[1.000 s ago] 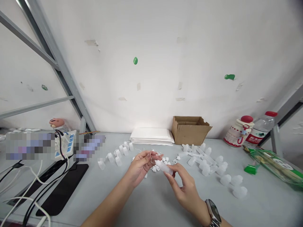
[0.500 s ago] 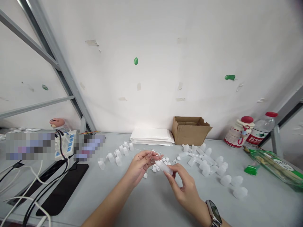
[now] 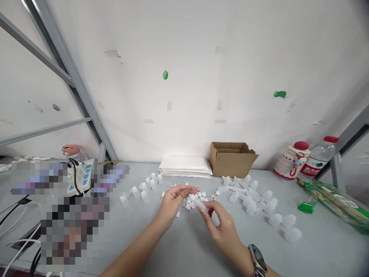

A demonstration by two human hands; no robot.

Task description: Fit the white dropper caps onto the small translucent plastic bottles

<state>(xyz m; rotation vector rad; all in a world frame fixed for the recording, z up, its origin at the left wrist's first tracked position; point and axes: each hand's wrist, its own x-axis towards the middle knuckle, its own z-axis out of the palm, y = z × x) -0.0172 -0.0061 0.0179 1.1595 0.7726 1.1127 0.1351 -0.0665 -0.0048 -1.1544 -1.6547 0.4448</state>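
Over the middle of the table, my right hand pinches the lower end of a small translucent plastic bottle, which is tilted. My left hand is closed at its upper end, thumb and fingers together; whether a cap sits between them is hidden. Beneath the hands lies a pile of small white caps. To the left stand several capped white bottles, some with thin loops. On the right, several translucent bottles lie or stand scattered.
A cardboard box and a stack of white envelopes stand against the wall. At the right are a red-topped flask, a water bottle and a green food pack. A power strip with cables sits left.
The left fingers have shifted slightly at the bottle's upper end, and the bottle's wall shows clearer. A pixelated patch now covers the black phone-like slab at the left.
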